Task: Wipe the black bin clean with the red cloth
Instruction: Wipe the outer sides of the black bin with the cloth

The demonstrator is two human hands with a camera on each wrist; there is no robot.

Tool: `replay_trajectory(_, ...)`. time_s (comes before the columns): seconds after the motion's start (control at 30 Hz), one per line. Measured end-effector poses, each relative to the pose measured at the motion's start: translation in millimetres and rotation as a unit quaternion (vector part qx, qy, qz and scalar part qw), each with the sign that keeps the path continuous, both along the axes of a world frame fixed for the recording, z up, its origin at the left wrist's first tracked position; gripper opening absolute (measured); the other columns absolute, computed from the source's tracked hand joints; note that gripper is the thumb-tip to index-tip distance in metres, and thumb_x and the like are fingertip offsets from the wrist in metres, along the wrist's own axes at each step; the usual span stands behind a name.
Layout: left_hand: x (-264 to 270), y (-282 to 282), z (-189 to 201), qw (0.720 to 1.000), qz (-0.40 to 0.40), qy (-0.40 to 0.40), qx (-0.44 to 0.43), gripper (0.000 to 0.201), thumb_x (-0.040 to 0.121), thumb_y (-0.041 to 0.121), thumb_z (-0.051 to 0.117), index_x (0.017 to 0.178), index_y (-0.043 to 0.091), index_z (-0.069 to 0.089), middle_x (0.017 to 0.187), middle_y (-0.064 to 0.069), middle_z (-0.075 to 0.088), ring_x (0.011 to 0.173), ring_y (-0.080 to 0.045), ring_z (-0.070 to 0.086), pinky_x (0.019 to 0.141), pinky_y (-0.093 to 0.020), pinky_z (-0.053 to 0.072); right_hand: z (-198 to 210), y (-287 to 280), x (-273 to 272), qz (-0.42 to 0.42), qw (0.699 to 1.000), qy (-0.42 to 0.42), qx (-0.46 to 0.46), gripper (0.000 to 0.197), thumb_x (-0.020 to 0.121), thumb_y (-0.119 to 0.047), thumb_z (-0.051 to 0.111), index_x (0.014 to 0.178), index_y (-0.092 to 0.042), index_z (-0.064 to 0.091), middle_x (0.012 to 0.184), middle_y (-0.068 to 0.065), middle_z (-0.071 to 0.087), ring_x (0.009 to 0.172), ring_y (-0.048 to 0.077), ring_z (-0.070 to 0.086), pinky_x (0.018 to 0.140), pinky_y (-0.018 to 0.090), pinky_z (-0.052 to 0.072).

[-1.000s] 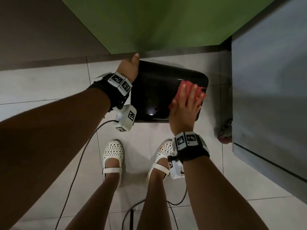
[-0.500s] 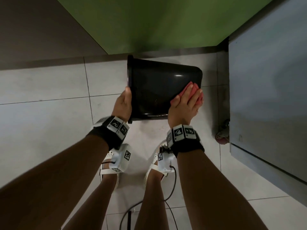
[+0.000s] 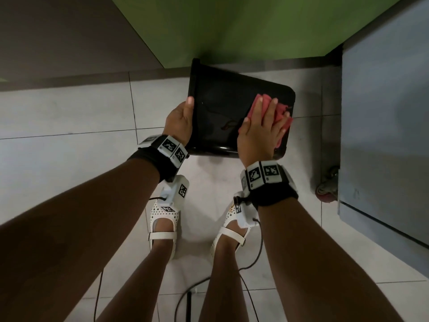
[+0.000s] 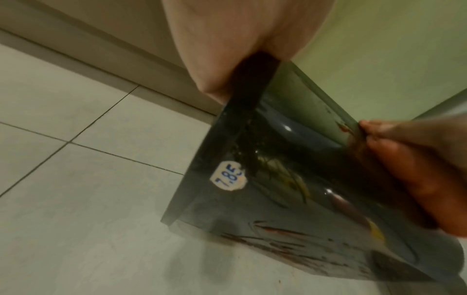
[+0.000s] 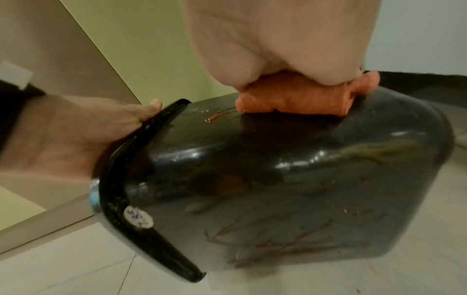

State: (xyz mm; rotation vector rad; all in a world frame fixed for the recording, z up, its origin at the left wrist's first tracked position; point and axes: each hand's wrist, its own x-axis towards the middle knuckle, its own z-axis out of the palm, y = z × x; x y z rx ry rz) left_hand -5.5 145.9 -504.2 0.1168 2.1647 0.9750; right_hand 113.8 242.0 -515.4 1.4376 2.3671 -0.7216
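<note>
The black bin (image 3: 220,108) lies on its side on the tiled floor, its open rim facing left. My left hand (image 3: 181,122) grips the rim, thumb on the outer wall and fingers hidden inside. My right hand (image 3: 262,133) lies flat with spread fingers on the red cloth (image 3: 256,105), pressing it on the bin's upper side near its base end. In the right wrist view the red cloth (image 5: 293,99) is bunched under my palm on the black bin (image 5: 278,179), with a wet reddish smear beside it. Reddish streaks show on the black bin (image 4: 265,189) lower down.
A grey cabinet (image 3: 383,135) on a castor (image 3: 326,191) stands close to the right of the bin. A green panel (image 3: 232,26) and a brown wall rise behind it. My feet in white shoes (image 3: 163,219) and cables (image 3: 253,259) are on the floor below.
My left hand has shifted from the far end of the bin's rim to the near part. The right hand has stayed on the right side of the bin, rubbing the cloth slightly.
</note>
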Motion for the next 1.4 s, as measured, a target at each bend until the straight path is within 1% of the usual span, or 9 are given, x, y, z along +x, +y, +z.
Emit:
replay_trajectory(0.33, -1, -6, -5, 0.999, -0.013, -0.012, 0.028, 0.045, 0.099, 0.037, 0.027, 0.109, 0.007, 0.059, 0.1, -0.007, 0.062, 0.095, -0.02, 0.057, 0.085, -0.028, 0.044, 12, 1, -61, 0.216, 0.973, 0.066, -0.048, 0.056, 0.099, -0.031, 0.029, 0.148, -0.03, 0.001, 0.157, 0.0, -0.01, 0.14, 0.039, -0.018, 0.113, 0.051, -0.008)
replay_trajectory(0.5, -3, -8, -5, 0.993, 0.018, -0.097, 0.071, 0.048, 0.094, 0.046, 0.027, 0.112, 0.016, 0.06, 0.117, -0.01, 0.063, 0.111, -0.02, 0.058, 0.104, -0.037, 0.042, 9, -33, -41, 0.29, 0.951, 0.102, -0.031, 0.055, 0.098, -0.03, 0.03, 0.148, -0.024, 0.009, 0.158, -0.001, -0.001, 0.142, 0.036, -0.012, 0.115, 0.05, -0.005)
replay_trajectory(0.63, 1, 0, 1, 0.995, 0.058, -0.075, 0.025, 0.045, 0.097, 0.043, 0.026, 0.1, 0.012, 0.059, 0.096, -0.004, 0.064, 0.094, -0.02, 0.059, 0.088, -0.029, 0.048, 2, -47, -14, 0.305, 0.948, 0.094, 0.003, 0.056, 0.093, -0.033, 0.029, 0.146, -0.02, 0.021, 0.156, 0.007, 0.016, 0.142, 0.04, 0.005, 0.113, 0.054, 0.005)
replay_trajectory(0.73, 5, 2, -1, 0.998, 0.044, 0.025, -0.035, 0.052, 0.097, 0.044, 0.026, 0.099, 0.006, 0.06, 0.096, -0.012, 0.065, 0.09, -0.028, 0.058, 0.084, -0.035, 0.047, 2, -46, 2, 0.234, 0.971, 0.052, 0.019, 0.055, 0.093, -0.034, 0.029, 0.146, -0.021, 0.022, 0.155, 0.009, 0.02, 0.141, 0.041, 0.01, 0.11, 0.057, 0.012)
replay_trajectory(0.87, 4, -1, -7, 0.996, 0.005, 0.061, -0.06, 0.053, 0.097, 0.044, 0.024, 0.094, 0.004, 0.059, 0.089, -0.012, 0.061, 0.083, -0.026, 0.053, 0.074, -0.03, 0.038, 1, -22, 23, 0.12, 0.993, 0.001, -0.001, 0.055, 0.096, -0.036, 0.019, 0.149, -0.022, 0.007, 0.157, 0.009, 0.002, 0.141, 0.042, -0.004, 0.111, 0.059, 0.005)
replay_trajectory(1.03, 1, -1, -3, 0.999, 0.002, 0.028, -0.036, 0.052, 0.098, 0.044, 0.024, 0.1, 0.005, 0.059, 0.094, -0.01, 0.061, 0.089, -0.023, 0.054, 0.079, -0.029, 0.038, -1, 4, 36, 0.002, 1.0, -0.008, -0.01, 0.054, 0.1, -0.034, 0.021, 0.148, -0.025, -0.001, 0.157, 0.008, -0.007, 0.141, 0.04, -0.01, 0.112, 0.058, 0.005)
replay_trajectory(1.2, 2, -1, 8, 1.0, 0.01, -0.027, -0.001, 0.048, 0.099, 0.039, 0.024, 0.114, 0.008, 0.057, 0.099, 0.0, 0.056, 0.093, -0.014, 0.05, 0.076, -0.018, 0.037, 0, 1, 9, -0.188, 0.981, -0.04, -0.027, 0.058, 0.1, -0.033, 0.026, 0.149, -0.021, -0.003, 0.157, 0.01, -0.008, 0.14, 0.044, -0.01, 0.112, 0.061, 0.01)
replay_trajectory(1.27, 1, 2, 8, 0.999, 0.024, -0.036, 0.006, 0.047, 0.099, 0.038, 0.024, 0.114, 0.007, 0.056, 0.099, 0.0, 0.054, 0.093, -0.013, 0.048, 0.077, -0.018, 0.036, 2, -5, -1, -0.174, 0.983, -0.053, -0.011, 0.06, 0.099, -0.033, 0.029, 0.149, -0.02, -0.003, 0.157, 0.01, -0.008, 0.139, 0.046, -0.009, 0.113, 0.061, 0.009)
replay_trajectory(1.4, -1, 1, 9, 0.998, 0.026, -0.055, 0.014, 0.046, 0.098, 0.038, 0.026, 0.112, 0.007, 0.057, 0.099, -0.002, 0.055, 0.094, -0.015, 0.05, 0.083, -0.024, 0.035, 4, -18, -14, -0.041, 0.999, -0.01, 0.004, 0.064, 0.097, -0.029, 0.038, 0.149, -0.022, 0.001, 0.157, 0.009, -0.007, 0.139, 0.046, -0.01, 0.11, 0.059, -0.002)
